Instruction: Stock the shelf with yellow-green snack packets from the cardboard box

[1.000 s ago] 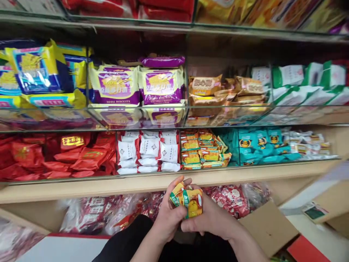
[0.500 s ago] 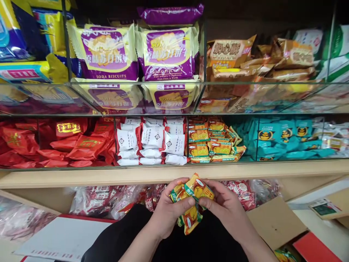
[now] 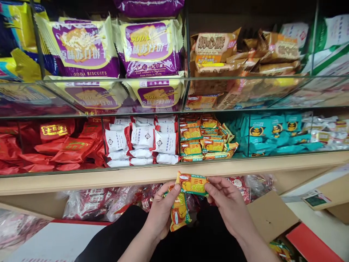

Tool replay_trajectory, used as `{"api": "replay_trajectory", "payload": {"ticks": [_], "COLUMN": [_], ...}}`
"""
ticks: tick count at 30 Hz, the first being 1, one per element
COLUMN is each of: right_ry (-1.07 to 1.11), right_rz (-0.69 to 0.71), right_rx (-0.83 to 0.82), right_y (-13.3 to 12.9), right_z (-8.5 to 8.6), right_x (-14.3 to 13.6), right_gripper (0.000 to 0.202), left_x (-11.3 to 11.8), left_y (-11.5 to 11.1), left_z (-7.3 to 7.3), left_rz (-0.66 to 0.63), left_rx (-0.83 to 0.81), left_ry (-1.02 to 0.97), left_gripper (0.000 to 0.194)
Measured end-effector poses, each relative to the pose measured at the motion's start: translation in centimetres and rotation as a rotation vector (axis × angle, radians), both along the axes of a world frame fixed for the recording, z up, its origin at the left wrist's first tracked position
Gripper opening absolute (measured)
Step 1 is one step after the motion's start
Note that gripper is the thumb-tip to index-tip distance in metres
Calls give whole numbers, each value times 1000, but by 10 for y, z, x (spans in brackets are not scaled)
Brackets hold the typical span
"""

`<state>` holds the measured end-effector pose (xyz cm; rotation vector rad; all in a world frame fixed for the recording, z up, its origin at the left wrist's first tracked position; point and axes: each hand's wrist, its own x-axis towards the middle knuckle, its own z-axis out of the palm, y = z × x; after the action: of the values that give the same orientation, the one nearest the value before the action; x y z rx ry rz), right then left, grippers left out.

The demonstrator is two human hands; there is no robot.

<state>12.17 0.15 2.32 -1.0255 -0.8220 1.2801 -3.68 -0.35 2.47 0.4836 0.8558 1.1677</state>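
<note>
In front of the lower shelf's wooden edge, my left hand (image 3: 163, 211) is closed on small orange, yellow and green snack packets. One of them, the lower packet (image 3: 180, 211), hangs down from its fingers at a tilt. Another, the upper packet (image 3: 193, 183), lies nearly level across the top, its left end under my left thumb. My right hand (image 3: 227, 200) pinches the right end of that upper packet between thumb and fingers. Whether more packets sit behind these two, I cannot tell. Similar packets (image 3: 203, 140) are stacked in the shelf compartment just above my hands.
White packets (image 3: 143, 136) and red packets (image 3: 71, 145) lie left of the matching stack, teal packets (image 3: 272, 134) right. Above are soda biscuits (image 3: 149, 47) behind a glass front. An opened cardboard box (image 3: 272, 214) stands at lower right, a white box (image 3: 57, 240) at lower left.
The bunched packets have spread: the upper one is turned level and stretched between both hands. My right hand has shifted slightly right. The shelf view has slid a little left.
</note>
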Motion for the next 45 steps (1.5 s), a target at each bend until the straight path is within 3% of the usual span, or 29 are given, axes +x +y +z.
{"api": "replay_trajectory", "payload": {"ticks": [6, 13, 17, 22, 25, 27, 30, 32, 37, 42, 45], "right_ry": [47, 242, 192, 190, 68, -36, -172, -260, -404, -415, -536], "right_rz": [-41, -58, -26, -91, -132, -78, 146, 219, 142, 104, -92], "right_rx": [-97, 33, -3, 9, 57, 113, 170, 167, 142, 107, 180], "right_y": [2, -4, -3, 1, 1, -1, -6, -9, -18, -19, -2], "right_z": [-3, -1, 0, -6, -9, -8, -2, 3, 10, 29, 51], "right_x": [-4, -14, -14, -12, -6, 0, 10, 15, 22, 40, 59], "right_gripper": [21, 13, 19, 20, 17, 17, 30, 33, 27, 29, 35], "left_x": [4, 6, 5, 4, 4, 3, 3, 4, 12, 18, 19], "left_y": [-1, -3, -2, 0, -1, -2, -2, -1, 3, 2, 0], "left_z": [-5, -6, -5, -5, -5, -5, -4, -3, 0, 3, 3], "left_rz": [51, 87, 97, 123, 110, 84, 70, 87, 114, 30, 18], "left_rx": [62, -11, 30, 45, 31, 36, 62, 79, 93, 87, 61], "left_ry": [22, -29, -4, 58, 48, 30, 44, 81, 123, 80, 75], "left_gripper": [16, 12, 12, 16, 14, 12, 11, 13, 17, 19, 21]}}
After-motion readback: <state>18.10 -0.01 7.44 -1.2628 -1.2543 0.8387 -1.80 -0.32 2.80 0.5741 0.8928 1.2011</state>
